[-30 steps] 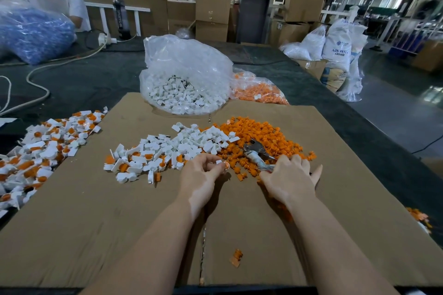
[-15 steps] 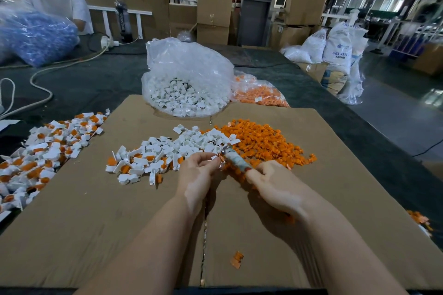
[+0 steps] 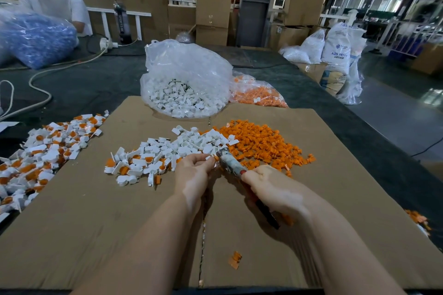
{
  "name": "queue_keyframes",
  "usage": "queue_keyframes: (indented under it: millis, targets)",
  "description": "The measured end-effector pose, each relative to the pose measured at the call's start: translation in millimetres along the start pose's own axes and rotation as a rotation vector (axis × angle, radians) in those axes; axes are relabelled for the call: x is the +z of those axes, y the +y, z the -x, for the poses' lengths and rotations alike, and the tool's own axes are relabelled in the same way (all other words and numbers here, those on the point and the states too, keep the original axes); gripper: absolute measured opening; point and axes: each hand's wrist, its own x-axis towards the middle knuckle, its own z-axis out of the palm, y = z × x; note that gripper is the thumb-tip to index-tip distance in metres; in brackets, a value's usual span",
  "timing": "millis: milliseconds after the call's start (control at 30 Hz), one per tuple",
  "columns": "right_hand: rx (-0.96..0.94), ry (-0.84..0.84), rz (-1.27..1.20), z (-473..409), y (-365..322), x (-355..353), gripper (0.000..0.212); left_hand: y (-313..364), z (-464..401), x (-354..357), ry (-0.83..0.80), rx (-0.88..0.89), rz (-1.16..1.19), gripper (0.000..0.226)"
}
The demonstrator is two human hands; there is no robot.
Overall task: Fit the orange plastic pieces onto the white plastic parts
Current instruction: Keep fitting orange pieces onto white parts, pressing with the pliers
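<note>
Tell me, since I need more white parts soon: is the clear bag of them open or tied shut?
Open. The clear bag's mouth gapes toward the camera, white parts exposed inside.

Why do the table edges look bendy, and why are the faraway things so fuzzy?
Head view: the wide-angle lens curves the cardboard sheet edges and stretches the arms; the background hall is soft, the window top-left is overexposed white; the clear bag shows glare; the right hand casts a soft shadow.

Right hand (image 3: 271,189): a second ago spread low over the orange pieces (image 3: 261,143) with the pliers (image 3: 230,163) lying under its fingers; now lifted, gripping the handles, tool head brought across to the small part pinched by the left hand (image 3: 193,172).
</note>
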Motion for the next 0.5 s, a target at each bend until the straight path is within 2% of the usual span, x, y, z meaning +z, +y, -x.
queue_keyframes:
  millis: [233,500]
  targets:
    - [-0.025,-0.02,-0.009,4.3,-4.6,0.8,0.031,1.4,2.4,0.3,0.014,0.014,-0.044,0.012]
    - [-0.056,0.012,0.183,7.7,-8.3,5.8,0.029,4.3,4.7,-1.6,0.012,0.008,-0.043,0.01]
